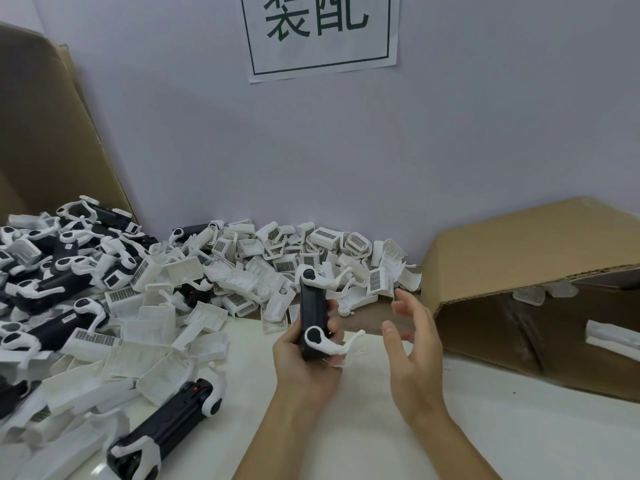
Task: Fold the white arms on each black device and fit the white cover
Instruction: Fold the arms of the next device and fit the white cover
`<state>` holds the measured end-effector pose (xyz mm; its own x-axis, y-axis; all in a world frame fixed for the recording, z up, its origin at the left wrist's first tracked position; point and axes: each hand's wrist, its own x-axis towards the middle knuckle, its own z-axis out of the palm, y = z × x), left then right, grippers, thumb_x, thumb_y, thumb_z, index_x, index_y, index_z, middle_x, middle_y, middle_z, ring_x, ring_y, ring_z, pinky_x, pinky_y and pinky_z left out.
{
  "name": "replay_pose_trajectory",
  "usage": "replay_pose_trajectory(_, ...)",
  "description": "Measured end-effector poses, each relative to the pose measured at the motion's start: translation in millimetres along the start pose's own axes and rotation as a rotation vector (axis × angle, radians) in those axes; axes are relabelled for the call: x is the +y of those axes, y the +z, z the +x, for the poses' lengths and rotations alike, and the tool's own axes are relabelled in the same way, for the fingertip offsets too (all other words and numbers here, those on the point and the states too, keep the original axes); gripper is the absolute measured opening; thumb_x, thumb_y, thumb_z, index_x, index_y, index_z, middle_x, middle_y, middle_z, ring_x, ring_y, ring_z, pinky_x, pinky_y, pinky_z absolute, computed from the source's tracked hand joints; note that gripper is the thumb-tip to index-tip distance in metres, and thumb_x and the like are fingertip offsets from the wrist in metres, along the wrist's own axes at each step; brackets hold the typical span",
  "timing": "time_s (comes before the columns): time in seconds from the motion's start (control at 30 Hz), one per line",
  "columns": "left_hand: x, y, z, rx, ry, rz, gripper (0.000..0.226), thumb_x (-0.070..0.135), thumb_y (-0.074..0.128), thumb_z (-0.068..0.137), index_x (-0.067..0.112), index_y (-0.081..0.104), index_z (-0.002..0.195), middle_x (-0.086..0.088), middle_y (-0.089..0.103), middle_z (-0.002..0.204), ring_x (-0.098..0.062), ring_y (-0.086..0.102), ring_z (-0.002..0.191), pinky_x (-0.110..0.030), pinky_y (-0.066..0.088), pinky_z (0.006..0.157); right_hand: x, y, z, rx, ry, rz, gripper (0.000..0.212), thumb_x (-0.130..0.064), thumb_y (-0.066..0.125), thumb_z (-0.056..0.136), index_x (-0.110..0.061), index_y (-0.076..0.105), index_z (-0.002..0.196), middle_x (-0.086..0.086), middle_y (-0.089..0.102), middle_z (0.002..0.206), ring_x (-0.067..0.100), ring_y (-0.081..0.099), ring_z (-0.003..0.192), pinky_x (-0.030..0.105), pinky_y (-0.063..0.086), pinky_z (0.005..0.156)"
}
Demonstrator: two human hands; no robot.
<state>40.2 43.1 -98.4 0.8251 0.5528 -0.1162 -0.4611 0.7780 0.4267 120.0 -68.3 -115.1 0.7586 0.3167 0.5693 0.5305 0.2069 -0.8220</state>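
My left hand (pixel 304 362) grips a black device (pixel 312 306) upright above the white table. Its two white arms stick out to the right, one at the top (pixel 329 280) and one at the bottom (pixel 334 346). My right hand (pixel 412 337) hovers just right of the device, fingers spread and relaxed, touching nothing. A heap of white covers (pixel 242 271) lies behind and to the left. Another black device (pixel 166 431) lies on the table at the lower left.
Many black devices with white arms (pixel 52 271) are piled at the far left. An open cardboard box (pixel 536 292) lies on its side at the right with a few white parts inside. Brown cardboard (pixel 41 133) leans on the wall at left.
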Motion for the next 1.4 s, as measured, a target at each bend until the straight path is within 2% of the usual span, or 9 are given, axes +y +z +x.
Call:
replay_pose_trajectory(0.17, -1, 6, 2, 0.006, 0.09, 0.069, 0.039, 0.029, 0.058, 0.079, -0.001, 0.068, 0.103, -0.014, 0.07, 0.075, -0.022, 0.065, 0.054, -0.025, 0.053, 0.046, 0, 0, 1, 0.012, 0.056, -0.012, 0.046, -0.024, 0.055, 0.082, -0.033, 0.055, 0.126, -0.018, 0.057, 0.115, 0.0, 0.052, 0.113, 0.01, 0.042, 0.082)
replay_pose_trajectory(0.3, -2, 3, 4, 0.072, 0.36, 0.502, 0.035, 0.028, 0.066, 0.081, 0.0, 0.064, 0.102, -0.015, 0.072, 0.079, -0.03, 0.068, 0.066, -0.039, 0.059, 0.068, 2, 0, 3, 0.042, 0.092, -0.021, 0.043, -0.008, 0.06, 0.09, -0.035, 0.056, 0.123, -0.014, 0.057, 0.11, -0.002, 0.052, 0.108, 0.017, 0.041, 0.08)
replay_pose_trajectory(0.47, -3, 6, 2, 0.215, 0.739, 1.122, 0.035, 0.012, 0.088, 0.071, 0.028, 0.061, 0.088, 0.019, 0.069, 0.087, -0.002, 0.066, 0.079, -0.02, 0.055, 0.066, 3, 2, 3, 0.04, 0.111, -0.054, 0.048, 0.005, 0.06, 0.089, -0.029, 0.059, 0.124, -0.013, 0.057, 0.108, -0.002, 0.052, 0.106, 0.012, 0.043, 0.077)
replay_pose_trajectory(0.57, -4, 5, 3, 0.196, 0.828, 1.261, 0.034, 0.012, 0.087, 0.071, 0.029, 0.06, 0.082, 0.016, 0.068, 0.085, 0.0, 0.063, 0.082, -0.011, 0.048, 0.069, 3, 2, 4, 0.047, 0.109, -0.055, 0.047, 0.006, 0.059, 0.089, -0.026, 0.06, 0.123, -0.01, 0.058, 0.107, -0.002, 0.052, 0.103, 0.007, 0.042, 0.075)
replay_pose_trajectory(0.77, -2, 5, 2, 0.197, 0.83, 1.067, 0.007, 0.018, 0.066, 0.095, 0.023, 0.068, 0.092, 0.011, 0.073, 0.078, -0.006, 0.069, 0.066, -0.019, 0.054, 0.054, 8, 3, 4, 0.014, 0.166, -0.077, 0.041, 0.006, 0.055, 0.091, -0.025, 0.063, 0.117, -0.006, 0.062, 0.097, 0.005, 0.057, 0.091, 0.011, 0.045, 0.069)
replay_pose_trajectory(0.93, 26, -4, 2, 0.403, 0.541, 0.551, 0.03, 0.031, 0.051, 0.103, 0.009, 0.068, 0.091, -0.007, 0.068, 0.065, -0.022, 0.06, 0.049, -0.024, 0.037, 0.034, 12, 4, 2, -0.075, 0.185, -0.159, 0.035, 0.003, 0.054, 0.092, -0.026, 0.067, 0.108, -0.007, 0.067, 0.086, 0.003, 0.058, 0.079, 0.014, 0.045, 0.059)
replay_pose_trajectory(1.1, 53, -13, 2, 0.509, 0.552, 0.417, 0.026, 0.032, 0.049, 0.103, 0.018, 0.064, 0.087, -0.005, 0.065, 0.069, -0.019, 0.057, 0.05, -0.021, 0.035, 0.039, 11, 10, 4, -0.142, 0.213, -0.268, 0.035, -0.001, 0.054, 0.093, -0.033, 0.066, 0.095, -0.007, 0.069, 0.077, 0.007, 0.061, 0.071, 0.012, 0.045, 0.056)
replay_pose_trajectory(1.23, 47, -12, 4, 0.588, 0.633, 0.463, 0.026, 0.033, 0.051, 0.102, 0.017, 0.064, 0.085, -0.005, 0.066, 0.075, -0.014, 0.062, 0.056, -0.019, 0.04, 0.038, 13, 39, 19, -0.316, 0.255, -0.47, 0.028, -0.017, 0.06, 0.094, -0.015, 0.067, 0.12, -0.007, 0.067, 0.09, 0.001, 0.059, 0.074, 0.005, 0.041, 0.06)
replay_pose_trajectory(1.4, 45, -16, 9, 0.583, 0.656, 0.532, 0.026, 0.031, 0.053, 0.101, 0.012, 0.063, 0.086, -0.008, 0.068, 0.08, -0.023, 0.065, 0.072, -0.028, 0.045, 0.054, 11, 94, 46, -0.447, 0.357, -0.671, 0.056, -0.045, 0.068, 0.086, -0.009, 0.054, 0.127, 0.006, 0.055, 0.119, 0.017, 0.052, 0.1, 0.029, 0.046, 0.075)
